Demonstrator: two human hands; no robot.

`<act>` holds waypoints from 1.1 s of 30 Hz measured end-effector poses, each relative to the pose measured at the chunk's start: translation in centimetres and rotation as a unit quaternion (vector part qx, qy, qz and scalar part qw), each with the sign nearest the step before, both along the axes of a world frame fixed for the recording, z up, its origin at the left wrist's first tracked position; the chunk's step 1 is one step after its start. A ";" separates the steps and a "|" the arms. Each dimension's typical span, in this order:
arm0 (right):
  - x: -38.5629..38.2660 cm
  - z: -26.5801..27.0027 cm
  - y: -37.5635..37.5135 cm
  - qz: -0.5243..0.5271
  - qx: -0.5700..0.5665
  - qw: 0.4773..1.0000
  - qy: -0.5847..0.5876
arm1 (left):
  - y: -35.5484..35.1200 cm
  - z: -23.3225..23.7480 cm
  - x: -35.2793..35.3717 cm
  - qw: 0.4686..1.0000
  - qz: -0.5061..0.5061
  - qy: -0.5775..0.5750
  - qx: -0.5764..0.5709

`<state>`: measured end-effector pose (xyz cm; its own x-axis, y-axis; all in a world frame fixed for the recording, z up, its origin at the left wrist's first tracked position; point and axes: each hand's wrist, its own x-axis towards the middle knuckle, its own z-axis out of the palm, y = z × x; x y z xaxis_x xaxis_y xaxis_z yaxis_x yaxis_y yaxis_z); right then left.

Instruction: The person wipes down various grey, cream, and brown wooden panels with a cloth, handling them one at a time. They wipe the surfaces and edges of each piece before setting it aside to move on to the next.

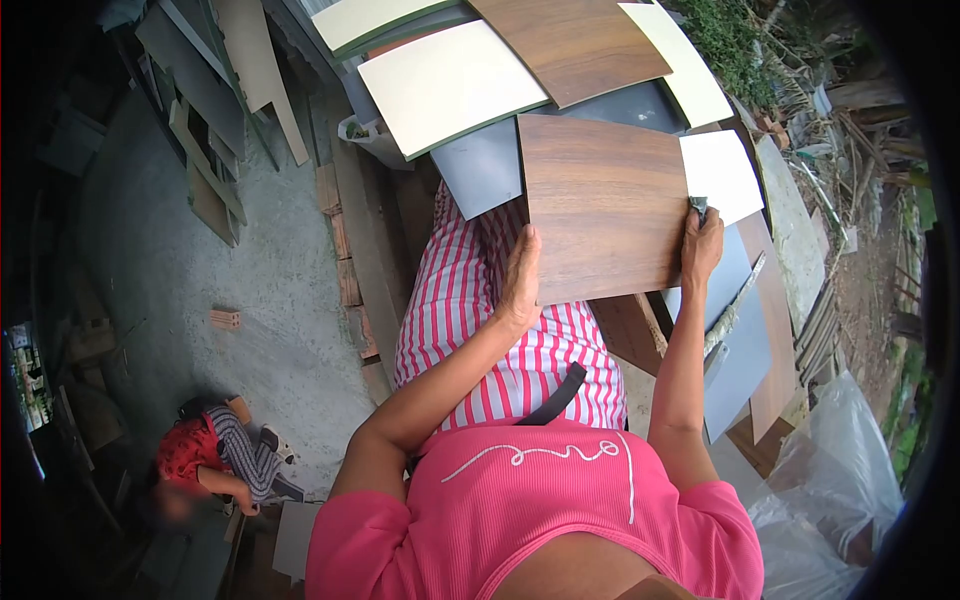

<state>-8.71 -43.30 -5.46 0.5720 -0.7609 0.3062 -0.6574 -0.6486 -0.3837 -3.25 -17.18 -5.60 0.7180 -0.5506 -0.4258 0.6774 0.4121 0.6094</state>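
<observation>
A brown wood-grain board (605, 210) lies across my lap, over striped trousers. My left hand (522, 275) grips its left edge near the lower corner, the thumb pointing up along the side; the fingers underneath are partly hidden. At the opposite edge, my right hand (703, 245) is closed around a small dark tool (698, 204) whose short end sticks out above the fingers. I cannot make out its exact kind. Just beyond the right hand is a white panel (722, 172).
Cream panels (450, 85), another wood-grain panel (575, 45) and grey-blue sheets (480, 165) overlap ahead. A whitish stick (735, 305) lies at right, above clear plastic (825, 470). Bricks (340, 235) line the concrete floor (270, 330). Another person (215, 450) bends down at lower left.
</observation>
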 end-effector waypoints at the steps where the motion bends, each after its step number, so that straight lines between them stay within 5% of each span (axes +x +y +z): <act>1: 0.3 1.0 1.0 0.011 -0.002 1.000 0.002 | 0.0 0.4 0.0 0.999 0.005 0.048 -0.013; 5: 2.6 3.4 11.7 0.185 0.147 0.971 -0.044 | 0.2 -0.9 0.5 0.995 -0.016 0.034 -0.096; 8: 3.3 3.2 18.4 0.354 0.052 0.933 -0.028 | 0.1 -1.1 0.4 0.987 -0.013 0.043 -0.157; 11: 3.0 2.4 17.8 0.339 0.060 0.939 -0.008 | 0.2 -0.9 0.4 0.989 0.008 0.051 -0.138; 17: -2.1 -0.6 6.3 0.085 -0.075 0.993 -0.019 | 0.4 -0.6 0.7 0.990 -0.021 0.029 -0.138; 20: -4.3 -1.7 1.7 0.064 -0.042 0.996 -0.050 | 0.3 -0.6 0.8 0.990 -0.029 0.027 -0.132; 23: -2.2 1.3 6.4 0.107 0.059 0.992 -0.044 | 0.3 -0.4 0.8 0.990 -0.020 0.041 -0.134; 25: -0.7 4.5 12.5 0.207 0.313 0.926 -0.036 | 0.4 0.1 0.8 0.988 -0.026 0.045 -0.144; 27: -0.5 3.9 16.5 0.467 0.106 0.878 0.022 | 0.9 -0.7 0.7 0.992 -0.022 0.070 -0.101; 28: -1.1 2.9 18.2 0.500 0.113 0.858 0.022 | 1.0 -0.9 0.6 0.993 -0.019 0.096 -0.061; 33: -3.9 1.6 15.6 0.422 0.061 0.903 0.050 | 0.5 -1.0 0.5 0.986 -0.015 0.038 -0.160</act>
